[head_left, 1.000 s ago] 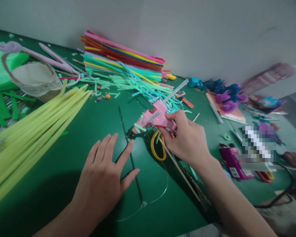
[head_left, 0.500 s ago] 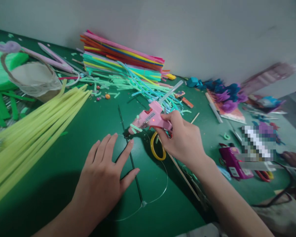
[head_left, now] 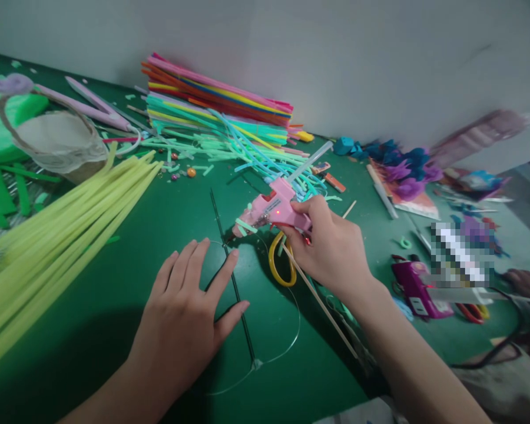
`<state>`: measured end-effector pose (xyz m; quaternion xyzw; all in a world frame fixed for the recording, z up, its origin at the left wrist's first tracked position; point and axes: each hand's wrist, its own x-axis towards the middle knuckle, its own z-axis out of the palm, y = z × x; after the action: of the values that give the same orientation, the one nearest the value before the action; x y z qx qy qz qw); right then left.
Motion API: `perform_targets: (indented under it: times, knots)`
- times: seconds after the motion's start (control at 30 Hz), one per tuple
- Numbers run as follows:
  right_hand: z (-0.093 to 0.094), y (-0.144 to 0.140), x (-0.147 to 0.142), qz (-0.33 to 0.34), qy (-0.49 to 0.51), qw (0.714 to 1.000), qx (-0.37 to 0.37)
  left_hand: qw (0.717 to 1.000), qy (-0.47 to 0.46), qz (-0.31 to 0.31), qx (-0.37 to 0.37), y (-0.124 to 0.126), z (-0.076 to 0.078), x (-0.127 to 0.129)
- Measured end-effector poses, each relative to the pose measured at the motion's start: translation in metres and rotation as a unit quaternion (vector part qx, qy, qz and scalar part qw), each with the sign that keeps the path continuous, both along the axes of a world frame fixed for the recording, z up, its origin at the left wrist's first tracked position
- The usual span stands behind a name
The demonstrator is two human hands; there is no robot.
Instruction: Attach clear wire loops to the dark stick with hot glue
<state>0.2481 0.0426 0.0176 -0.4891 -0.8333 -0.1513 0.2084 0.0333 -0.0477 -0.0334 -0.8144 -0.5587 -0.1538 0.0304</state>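
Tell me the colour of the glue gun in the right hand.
Pink, a red light lit on its side; head view. Glue gun, right hand.

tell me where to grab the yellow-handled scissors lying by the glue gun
Take the yellow-handled scissors by the yellow loop, the only part showing clearly; it lies flat and open on the green table. Come from above on its left side, since the right hand and pink glue gun overhang its top and right.

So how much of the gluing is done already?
Done: one blob already joins the wire ring to the dark stem at the near end. In hand: the left hand presses the stem flat while the right hand aims the pink glue gun at the far crossing. Left: that joint shows no glue yet.
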Motion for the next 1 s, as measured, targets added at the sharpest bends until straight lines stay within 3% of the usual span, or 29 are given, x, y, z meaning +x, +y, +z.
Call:
perform_targets:
  times: [1.0]
  knots:
    - [-0.0025,-0.0028,-0.0021,-0.006,-0.004,1.000,-0.013,1.000,0.001,0.000,0.011,0.0001,-0.0032,0.0003]
